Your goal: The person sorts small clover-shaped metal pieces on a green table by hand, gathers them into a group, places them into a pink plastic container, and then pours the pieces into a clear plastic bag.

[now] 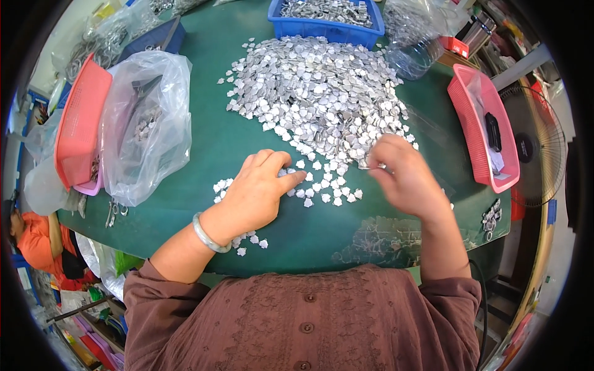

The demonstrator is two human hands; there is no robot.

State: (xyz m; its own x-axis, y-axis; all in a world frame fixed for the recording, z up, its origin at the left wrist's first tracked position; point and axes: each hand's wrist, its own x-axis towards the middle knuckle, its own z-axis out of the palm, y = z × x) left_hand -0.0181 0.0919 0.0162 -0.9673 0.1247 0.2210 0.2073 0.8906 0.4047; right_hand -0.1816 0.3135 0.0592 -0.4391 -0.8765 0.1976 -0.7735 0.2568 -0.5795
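Note:
A broad heap of small flat silver metal pieces (322, 99) with scalloped edges spreads over the green table. My left hand (253, 191), with a pale bangle at the wrist, rests at the heap's near left side. Its fingers are curled around a few of the pieces, which show between thumb and forefinger. At the heap's near right edge my right hand (405, 176), slightly blurred, is closed in a pinch. A bit of silver shows at its fingertips. Between the hands lie several loose pieces (325, 185); more lie beside and below my left wrist.
Behind the heap stands a blue tray (322, 29) of metal parts. A clear plastic bag (148, 123) and a red basket (80, 123) are on the left. To the right are a pink basket (476, 130), keyring-like metal parts (492, 219) and a fan (532, 145).

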